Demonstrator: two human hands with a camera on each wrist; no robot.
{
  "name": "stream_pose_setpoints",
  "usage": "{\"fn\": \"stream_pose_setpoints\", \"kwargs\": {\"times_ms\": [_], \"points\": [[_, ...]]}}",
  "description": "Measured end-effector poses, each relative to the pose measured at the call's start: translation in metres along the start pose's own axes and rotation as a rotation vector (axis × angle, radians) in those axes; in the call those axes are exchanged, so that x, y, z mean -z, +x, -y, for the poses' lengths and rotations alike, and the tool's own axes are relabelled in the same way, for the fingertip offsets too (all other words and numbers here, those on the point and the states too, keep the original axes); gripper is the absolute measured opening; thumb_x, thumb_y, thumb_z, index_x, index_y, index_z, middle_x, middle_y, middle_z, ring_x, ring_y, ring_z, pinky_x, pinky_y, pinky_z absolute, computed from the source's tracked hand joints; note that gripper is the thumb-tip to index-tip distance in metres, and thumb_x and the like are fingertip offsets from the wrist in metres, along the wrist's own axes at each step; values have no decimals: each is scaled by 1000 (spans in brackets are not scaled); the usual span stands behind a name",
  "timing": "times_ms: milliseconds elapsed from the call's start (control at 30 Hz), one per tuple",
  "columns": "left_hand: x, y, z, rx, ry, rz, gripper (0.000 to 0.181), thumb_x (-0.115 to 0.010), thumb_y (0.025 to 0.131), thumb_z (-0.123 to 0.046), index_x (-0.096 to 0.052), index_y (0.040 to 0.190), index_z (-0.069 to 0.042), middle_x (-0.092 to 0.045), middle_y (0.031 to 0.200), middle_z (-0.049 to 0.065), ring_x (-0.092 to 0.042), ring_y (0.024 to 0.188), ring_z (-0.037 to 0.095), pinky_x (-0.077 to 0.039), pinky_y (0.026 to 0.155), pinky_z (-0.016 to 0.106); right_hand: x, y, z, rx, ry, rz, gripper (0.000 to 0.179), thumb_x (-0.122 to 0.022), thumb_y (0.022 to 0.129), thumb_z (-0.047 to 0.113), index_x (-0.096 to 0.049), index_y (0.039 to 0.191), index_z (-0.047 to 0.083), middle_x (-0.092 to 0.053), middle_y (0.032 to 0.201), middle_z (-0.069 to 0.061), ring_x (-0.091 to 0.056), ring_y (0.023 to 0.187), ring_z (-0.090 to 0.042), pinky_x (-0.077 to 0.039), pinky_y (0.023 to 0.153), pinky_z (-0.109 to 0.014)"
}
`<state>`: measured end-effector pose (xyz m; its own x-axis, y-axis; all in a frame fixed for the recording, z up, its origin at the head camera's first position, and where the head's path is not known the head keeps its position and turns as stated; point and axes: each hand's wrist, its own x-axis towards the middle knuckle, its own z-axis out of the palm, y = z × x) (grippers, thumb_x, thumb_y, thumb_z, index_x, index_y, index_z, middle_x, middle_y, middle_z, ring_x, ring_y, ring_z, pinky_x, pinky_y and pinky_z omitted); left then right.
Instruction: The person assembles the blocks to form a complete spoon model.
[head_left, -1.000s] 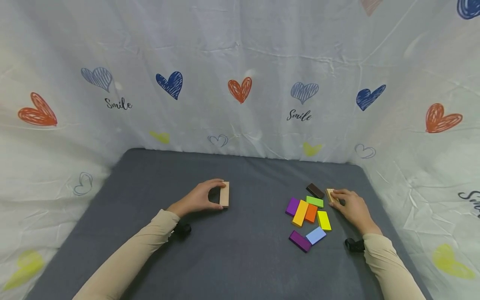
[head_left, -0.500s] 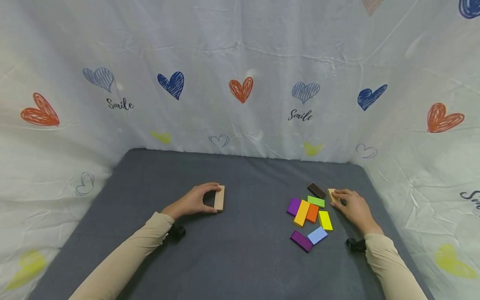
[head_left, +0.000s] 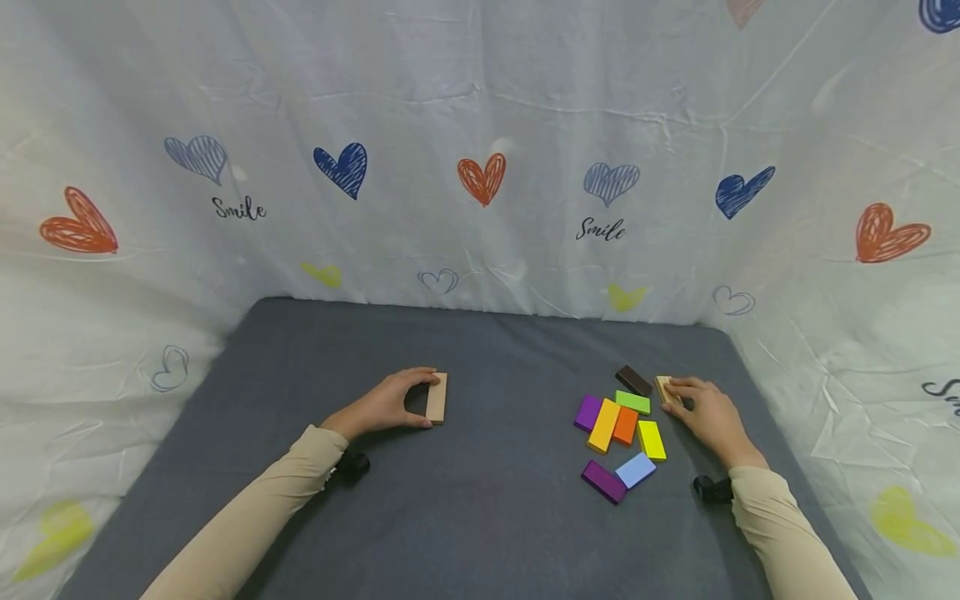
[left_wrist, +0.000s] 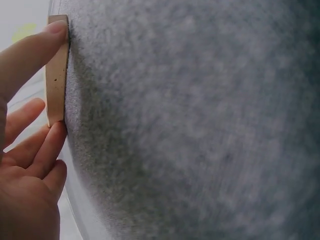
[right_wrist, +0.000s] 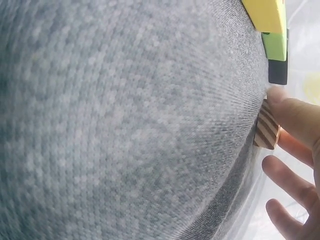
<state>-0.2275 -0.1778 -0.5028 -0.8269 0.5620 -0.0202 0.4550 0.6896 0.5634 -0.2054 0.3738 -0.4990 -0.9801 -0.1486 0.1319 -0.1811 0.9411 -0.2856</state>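
Note:
My left hand (head_left: 378,404) pinches a plain wooden block (head_left: 436,398) by its two ends, on the left-centre of the dark grey cloth. In the left wrist view the thumb presses one end of this wooden block (left_wrist: 56,80) and fingertips touch the other; it lies on or just over the cloth. At the right, my right hand (head_left: 708,417) holds a second wooden block (head_left: 663,388) between thumb and fingers, partly covered by them. Its striped end grain shows in the right wrist view, where the thumb (right_wrist: 295,115) lies along one side.
Left of my right hand lie several coloured blocks: dark brown (head_left: 633,381), green (head_left: 632,402), purple (head_left: 587,412), amber (head_left: 603,426), orange (head_left: 625,426), yellow (head_left: 651,441), light blue (head_left: 635,470) and dark purple (head_left: 603,482). A white heart-print curtain (head_left: 405,225) surrounds the table.
My left hand has shifted the plain wooden block slightly left and towards me, mostly in the first half second. My right hand and the coloured blocks have stayed in place.

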Motion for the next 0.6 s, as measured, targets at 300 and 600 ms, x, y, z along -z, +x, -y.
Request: {"fn": "stream_pose_setpoints", "kwargs": {"times_ms": [300,600], "points": [[0,-9,-5,-74,85,8,76,-75,84,-43,-45,148,-13,-30,161,12,-34,147,36,-38,112,55,0,0,1,0,-6,6,45,-73,87,22,-66,126,-1,-61,127,-25,-55,112,-46,-44,92,-63],[-5,-33,-22,-206,343,8,76,-67,90,-48,-41,151,-10,-34,159,13,-40,143,35,-39,112,53,1,0,3,-6,-9,5,46,-72,88,21,-66,126,-2,-61,127,-25,-55,109,-43,-46,88,-60]]}}
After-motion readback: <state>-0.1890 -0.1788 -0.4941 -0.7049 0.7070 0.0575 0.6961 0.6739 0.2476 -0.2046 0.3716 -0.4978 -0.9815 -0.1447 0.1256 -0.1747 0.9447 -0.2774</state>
